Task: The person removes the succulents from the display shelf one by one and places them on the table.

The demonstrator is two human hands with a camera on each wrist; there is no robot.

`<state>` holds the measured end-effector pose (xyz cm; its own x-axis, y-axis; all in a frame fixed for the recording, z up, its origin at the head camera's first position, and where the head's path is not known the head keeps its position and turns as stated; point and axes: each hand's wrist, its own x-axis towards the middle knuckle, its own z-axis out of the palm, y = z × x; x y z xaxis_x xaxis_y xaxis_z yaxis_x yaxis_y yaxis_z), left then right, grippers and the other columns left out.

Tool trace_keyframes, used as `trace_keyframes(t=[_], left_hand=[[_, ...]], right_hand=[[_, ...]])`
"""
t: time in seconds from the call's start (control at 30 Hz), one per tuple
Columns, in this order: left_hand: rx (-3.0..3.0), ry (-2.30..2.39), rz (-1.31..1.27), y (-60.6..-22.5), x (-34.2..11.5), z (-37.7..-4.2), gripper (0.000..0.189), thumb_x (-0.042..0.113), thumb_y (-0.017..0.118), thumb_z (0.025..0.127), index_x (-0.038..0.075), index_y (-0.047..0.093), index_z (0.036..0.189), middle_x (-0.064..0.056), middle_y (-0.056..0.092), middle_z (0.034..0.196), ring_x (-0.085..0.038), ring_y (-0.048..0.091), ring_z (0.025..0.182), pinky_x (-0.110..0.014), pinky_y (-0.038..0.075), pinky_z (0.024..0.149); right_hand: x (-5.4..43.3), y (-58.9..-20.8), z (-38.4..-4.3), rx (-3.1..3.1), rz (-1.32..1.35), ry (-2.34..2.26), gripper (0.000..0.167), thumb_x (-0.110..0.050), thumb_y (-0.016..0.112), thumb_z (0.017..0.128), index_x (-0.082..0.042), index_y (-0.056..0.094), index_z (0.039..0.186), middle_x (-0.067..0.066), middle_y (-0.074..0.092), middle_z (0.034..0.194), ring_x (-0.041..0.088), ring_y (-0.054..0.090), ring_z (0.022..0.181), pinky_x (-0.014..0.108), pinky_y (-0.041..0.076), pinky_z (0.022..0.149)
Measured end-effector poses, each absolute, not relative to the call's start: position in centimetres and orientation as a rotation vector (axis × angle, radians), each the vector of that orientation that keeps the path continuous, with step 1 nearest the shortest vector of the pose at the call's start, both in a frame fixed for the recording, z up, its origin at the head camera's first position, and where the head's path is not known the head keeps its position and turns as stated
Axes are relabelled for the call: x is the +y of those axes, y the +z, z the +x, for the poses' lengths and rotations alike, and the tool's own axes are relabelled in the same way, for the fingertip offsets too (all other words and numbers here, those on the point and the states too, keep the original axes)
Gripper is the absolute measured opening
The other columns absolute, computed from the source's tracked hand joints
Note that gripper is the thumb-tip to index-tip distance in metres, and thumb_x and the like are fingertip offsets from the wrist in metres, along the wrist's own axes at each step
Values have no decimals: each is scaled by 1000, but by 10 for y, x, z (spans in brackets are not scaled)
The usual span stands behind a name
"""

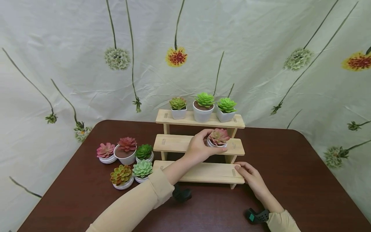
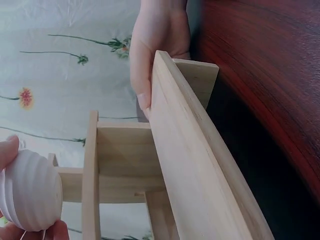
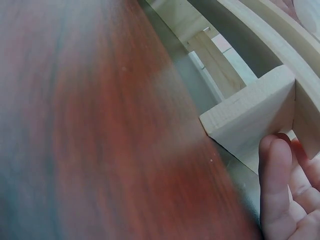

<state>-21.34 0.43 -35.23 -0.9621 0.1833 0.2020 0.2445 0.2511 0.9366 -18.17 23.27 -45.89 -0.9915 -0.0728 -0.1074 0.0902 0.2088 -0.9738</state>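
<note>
My left hand (image 1: 200,148) grips a small white ribbed pot with a pinkish succulent (image 1: 219,136), near the right end of the middle board of a three-step wooden stand (image 1: 208,172). In the left wrist view the white pot (image 2: 36,192) sits between thumb and fingers, its base facing the boards. My right hand (image 1: 252,178) holds the right end of the lowest board, thumb on top. In the right wrist view, fingers (image 3: 276,165) show beside the stand's end leg (image 3: 255,107). On the top board stand an olive-green succulent (image 1: 178,103) and two bright green ones (image 1: 203,109).
Left of the stand, several potted succulents cluster on the dark red-brown table (image 1: 290,180): pink (image 1: 105,150), red (image 1: 127,144), dark green (image 1: 144,151), pale green (image 1: 142,168) and orange-brown (image 1: 121,175). A flower-print cloth (image 1: 249,38) hangs behind.
</note>
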Motion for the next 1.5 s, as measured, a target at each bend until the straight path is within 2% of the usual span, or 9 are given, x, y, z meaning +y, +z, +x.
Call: trace_keyframes(t=[0.5,0.73,0.97,1.1,1.33,1.5], left_hand=[[-2321,-1950,-376,-344,-25,-191,61,21,86,66,12,59,120,-3,62,109,-17,65,88,-30,51,74],[-2283,-1959,-368,-341,-43,-179,58,18,86,66,13,61,118,-4,62,109,-20,64,88,-36,51,78],[-2330,-1925,-302,-336,-63,-166,61,19,86,66,18,60,121,-2,61,110,-19,64,90,-33,50,73],[-2358,-1894,-266,-334,-74,-160,62,24,86,66,20,59,122,-1,60,112,-18,63,92,-35,48,78],[-2287,-1933,-243,-330,-91,-153,62,13,85,67,11,59,123,-6,60,113,-19,62,90,-30,49,82],[-2289,-1917,-153,-332,-105,-146,62,14,86,67,13,58,123,-6,60,113,-19,61,91,-26,50,79]], right_hand=[[233,-459,-181,2330,-19,-1902,41,-29,55,95,3,53,121,15,58,107,17,61,85,28,51,71],[233,-459,-181,2326,-18,-1906,41,-28,55,95,4,54,121,16,58,107,17,61,85,29,51,71],[234,-459,-181,2335,-25,-1908,41,-28,56,95,3,54,121,16,57,107,17,61,85,28,51,71],[234,-460,-181,2336,-20,-1904,41,-28,56,95,3,54,121,16,57,107,17,61,85,28,51,71],[233,-459,-181,2333,-5,-1902,41,-29,56,95,3,54,121,15,57,106,17,60,85,28,51,70],[233,-459,-181,2330,0,-1901,41,-28,56,95,3,54,121,14,57,105,17,60,85,28,51,70]])
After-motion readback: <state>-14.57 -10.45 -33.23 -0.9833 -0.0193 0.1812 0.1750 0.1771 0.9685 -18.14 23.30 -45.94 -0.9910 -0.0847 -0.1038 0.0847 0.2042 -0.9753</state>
